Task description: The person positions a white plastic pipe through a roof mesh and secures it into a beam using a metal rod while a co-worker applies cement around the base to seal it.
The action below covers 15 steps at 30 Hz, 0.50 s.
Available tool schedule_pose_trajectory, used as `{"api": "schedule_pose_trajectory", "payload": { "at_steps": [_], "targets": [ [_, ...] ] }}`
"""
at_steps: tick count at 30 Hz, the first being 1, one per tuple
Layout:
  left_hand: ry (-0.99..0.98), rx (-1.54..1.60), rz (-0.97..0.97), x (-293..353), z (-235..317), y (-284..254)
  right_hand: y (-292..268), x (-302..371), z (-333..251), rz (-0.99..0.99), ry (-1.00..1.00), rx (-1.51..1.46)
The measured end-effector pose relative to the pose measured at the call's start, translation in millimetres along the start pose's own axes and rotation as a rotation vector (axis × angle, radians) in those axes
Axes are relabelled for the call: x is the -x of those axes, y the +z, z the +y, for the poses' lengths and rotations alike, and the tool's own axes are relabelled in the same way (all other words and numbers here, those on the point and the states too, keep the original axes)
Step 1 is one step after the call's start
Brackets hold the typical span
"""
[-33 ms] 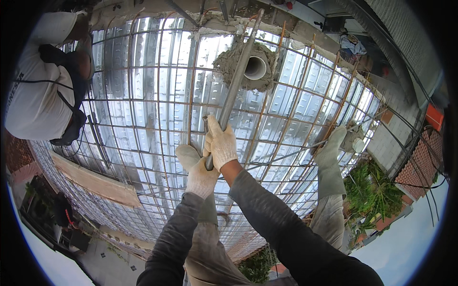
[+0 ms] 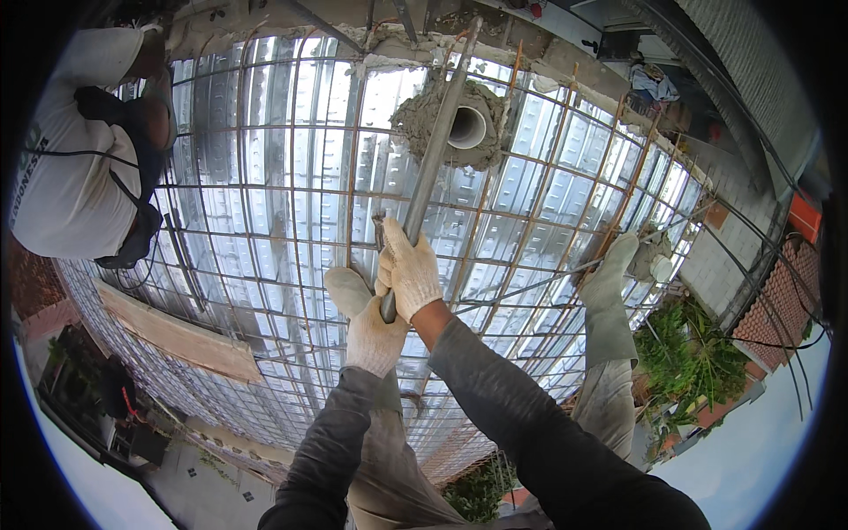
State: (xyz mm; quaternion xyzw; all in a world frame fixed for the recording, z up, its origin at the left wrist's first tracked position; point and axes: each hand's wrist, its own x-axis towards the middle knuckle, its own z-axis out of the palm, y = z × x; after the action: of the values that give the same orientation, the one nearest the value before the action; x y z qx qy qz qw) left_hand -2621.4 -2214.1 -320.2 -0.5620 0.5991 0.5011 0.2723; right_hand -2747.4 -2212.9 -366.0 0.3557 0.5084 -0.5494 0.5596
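Note:
A long grey metal pipe [image 2: 439,137] slants from the far edge down toward me. My right hand [image 2: 411,269], in a white knit glove, wraps round its lower part. Just below, my left hand [image 2: 375,338], gloved alike, is closed about the near end of the pipe. A short dark metal piece [image 2: 380,231] pokes out beside my right fingers; its kind I cannot make out. The pipe's far part crosses in front of a round white pipe opening [image 2: 467,128] ringed by wet grey mortar [image 2: 413,119]. A rebar grid [image 2: 353,190] spreads over shiny corrugated metal decking [image 2: 309,159].
My boots [image 2: 609,278] stand on the grid, wide apart. At the left a person in a white shirt [image 2: 79,185] crouches. A wooden board [image 2: 177,331] lies at the lower left. A second mortar-ringed white pipe [image 2: 661,268] stands at the right. Cables [image 2: 751,291] hang near the right edge.

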Motion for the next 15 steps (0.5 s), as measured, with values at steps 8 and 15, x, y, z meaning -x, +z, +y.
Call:
{"api": "schedule_pose_trajectory", "payload": {
  "at_steps": [8, 15],
  "targets": [
    [0.049, 0.219, -0.312, 132, 83, 140, -144, 103, -128, 0.267, -0.208, 1.112],
    [-0.170, 0.476, -0.419, 109, 120, 286, -345, 123, -286, 0.432, -0.264, 1.711]
  ]
}}
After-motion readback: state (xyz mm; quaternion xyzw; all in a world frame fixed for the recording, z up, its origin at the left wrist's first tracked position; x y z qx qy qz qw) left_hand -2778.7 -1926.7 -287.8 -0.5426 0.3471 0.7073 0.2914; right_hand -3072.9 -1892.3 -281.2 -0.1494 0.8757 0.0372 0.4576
